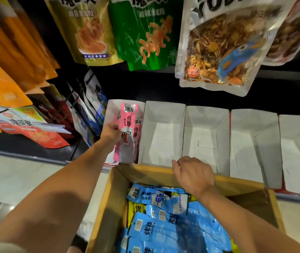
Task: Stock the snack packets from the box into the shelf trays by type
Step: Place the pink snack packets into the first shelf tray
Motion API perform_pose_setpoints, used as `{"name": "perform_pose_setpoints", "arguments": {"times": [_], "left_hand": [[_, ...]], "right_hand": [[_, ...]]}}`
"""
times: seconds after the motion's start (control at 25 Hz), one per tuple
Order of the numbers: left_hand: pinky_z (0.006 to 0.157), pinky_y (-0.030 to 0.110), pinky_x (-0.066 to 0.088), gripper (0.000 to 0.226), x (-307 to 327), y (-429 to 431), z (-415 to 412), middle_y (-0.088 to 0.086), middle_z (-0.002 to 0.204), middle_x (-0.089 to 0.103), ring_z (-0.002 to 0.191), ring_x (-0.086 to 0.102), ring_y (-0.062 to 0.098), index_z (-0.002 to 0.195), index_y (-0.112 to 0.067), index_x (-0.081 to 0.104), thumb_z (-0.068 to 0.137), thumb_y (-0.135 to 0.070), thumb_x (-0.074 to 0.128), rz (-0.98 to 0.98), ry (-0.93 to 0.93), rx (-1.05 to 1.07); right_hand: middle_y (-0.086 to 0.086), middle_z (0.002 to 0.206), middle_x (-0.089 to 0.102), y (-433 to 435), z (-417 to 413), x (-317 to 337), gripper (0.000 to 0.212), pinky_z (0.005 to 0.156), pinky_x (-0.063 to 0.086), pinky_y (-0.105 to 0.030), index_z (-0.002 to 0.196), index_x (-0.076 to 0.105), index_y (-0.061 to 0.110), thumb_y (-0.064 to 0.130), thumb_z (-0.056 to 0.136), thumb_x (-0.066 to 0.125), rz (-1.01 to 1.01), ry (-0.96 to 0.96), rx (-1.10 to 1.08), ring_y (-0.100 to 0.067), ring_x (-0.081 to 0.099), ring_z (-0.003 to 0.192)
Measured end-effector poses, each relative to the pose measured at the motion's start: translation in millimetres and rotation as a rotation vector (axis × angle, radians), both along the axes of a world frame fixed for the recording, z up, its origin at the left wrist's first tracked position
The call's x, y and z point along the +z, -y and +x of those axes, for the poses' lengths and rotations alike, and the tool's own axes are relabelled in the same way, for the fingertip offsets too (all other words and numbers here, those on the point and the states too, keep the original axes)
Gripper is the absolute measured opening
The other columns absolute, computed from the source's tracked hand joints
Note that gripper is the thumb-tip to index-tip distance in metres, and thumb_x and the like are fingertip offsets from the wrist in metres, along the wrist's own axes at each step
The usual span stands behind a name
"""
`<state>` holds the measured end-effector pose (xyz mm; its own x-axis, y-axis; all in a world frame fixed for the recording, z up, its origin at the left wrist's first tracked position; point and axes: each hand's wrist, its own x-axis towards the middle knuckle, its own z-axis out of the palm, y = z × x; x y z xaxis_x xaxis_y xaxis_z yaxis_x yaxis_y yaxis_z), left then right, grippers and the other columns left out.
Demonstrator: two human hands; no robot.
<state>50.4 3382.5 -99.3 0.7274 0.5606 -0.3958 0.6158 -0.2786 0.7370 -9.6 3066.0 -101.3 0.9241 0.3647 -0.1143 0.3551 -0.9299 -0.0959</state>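
A cardboard box (117, 181) stands in front of the shelf, full of blue snack packets (165, 227) with a few yellow ones (133, 209) among them. My left hand (111, 132) pinches a pink and white packet (128, 123) in the leftmost white tray (112, 106), where other pink packets stand. My right hand (194, 174) rests on the box's far edge with fingers curled over it. Several white trays to the right, such as the second tray (163, 114), show bare insides.
Large snack bags hang above: a yellow one (87, 30), a green one (145, 33) and a clear one (222, 46). Orange and red bags (5, 84) fill the shelf at left. Pale floor tiles (17, 176) lie to the left of the box.
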Motion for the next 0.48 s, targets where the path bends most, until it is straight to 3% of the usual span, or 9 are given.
{"name": "perform_pose_setpoints", "arguments": {"times": [0.08, 0.16, 0.24, 0.32, 0.36, 0.44, 0.48], "left_hand": [[0.035, 0.023, 0.038, 0.012, -12, 2, 4, 0.006, 0.072, 0.065, 0.052, 0.053, 0.016, 0.097, -0.012, 0.072, 0.099, -0.006, 0.061, -0.003, -0.006, 0.016], [0.038, 0.023, 0.044, 0.005, -22, 4, 7, 0.006, 0.074, 0.066, 0.053, 0.056, 0.016, 0.096, -0.015, 0.071, 0.097, -0.011, 0.067, 0.017, -0.012, 0.005], [0.062, 0.034, 0.062, 0.008, -34, 2, 9, 0.008, 0.091, 0.073, 0.072, 0.069, 0.021, 0.09, -0.023, 0.069, 0.094, -0.016, 0.072, 0.062, -0.033, -0.037], [0.086, 0.046, 0.062, 0.011, -42, 1, 10, 0.011, 0.11, 0.074, 0.095, 0.072, 0.028, 0.089, -0.027, 0.065, 0.093, -0.022, 0.073, 0.049, -0.041, -0.044], [0.09, 0.047, 0.06, 0.009, -47, -1, 10, 0.009, 0.116, 0.072, 0.102, 0.07, 0.029, 0.099, -0.027, 0.065, 0.094, -0.03, 0.072, 0.093, -0.033, -0.071], [0.097, 0.05, 0.056, 0.041, -43, 2, 3, 0.001, 0.131, 0.062, 0.12, 0.061, 0.03, 0.128, -0.032, 0.056, 0.093, -0.054, 0.061, 0.372, -0.05, -0.261], [0.103, 0.054, 0.05, 0.049, -42, 4, -2, 0.0, 0.142, 0.052, 0.133, 0.049, 0.031, 0.139, -0.036, 0.047, 0.095, -0.055, 0.056, 0.513, -0.078, -0.362]], "right_hand": [[0.009, 0.098, 0.067, 0, 2, -1, 0.062, 0.065, 0.046, -0.028, 0.098, 0.068, 0.029, 0.054, 0.101, 0.012, -0.004, 0.016, 0.009, -0.014, 0.063, 0.086], [0.009, 0.099, 0.067, 0, 4, -4, 0.061, 0.066, 0.046, -0.029, 0.1, 0.067, 0.03, 0.054, 0.101, 0.011, -0.013, 0.018, 0.009, -0.014, 0.063, 0.086], [0.008, 0.099, 0.067, 0, 5, -5, 0.06, 0.066, 0.045, -0.029, 0.099, 0.067, 0.03, 0.053, 0.101, 0.012, -0.023, 0.013, 0.012, -0.015, 0.063, 0.085], [0.009, 0.098, 0.067, -1, 5, -6, 0.06, 0.068, 0.047, -0.03, 0.099, 0.066, 0.03, 0.053, 0.1, 0.011, -0.026, 0.013, 0.013, -0.015, 0.062, 0.086], [0.009, 0.098, 0.067, 0, 5, -6, 0.06, 0.07, 0.048, -0.03, 0.099, 0.066, 0.03, 0.053, 0.1, 0.01, -0.024, 0.014, 0.011, -0.015, 0.062, 0.086], [0.009, 0.098, 0.067, -1, 6, -7, 0.06, 0.071, 0.048, -0.03, 0.1, 0.065, 0.03, 0.052, 0.1, 0.009, -0.03, 0.008, 0.013, -0.015, 0.062, 0.087], [0.009, 0.098, 0.066, -1, 6, -8, 0.06, 0.071, 0.048, -0.03, 0.101, 0.065, 0.03, 0.052, 0.1, 0.009, -0.032, 0.004, 0.014, -0.015, 0.062, 0.087]]}}
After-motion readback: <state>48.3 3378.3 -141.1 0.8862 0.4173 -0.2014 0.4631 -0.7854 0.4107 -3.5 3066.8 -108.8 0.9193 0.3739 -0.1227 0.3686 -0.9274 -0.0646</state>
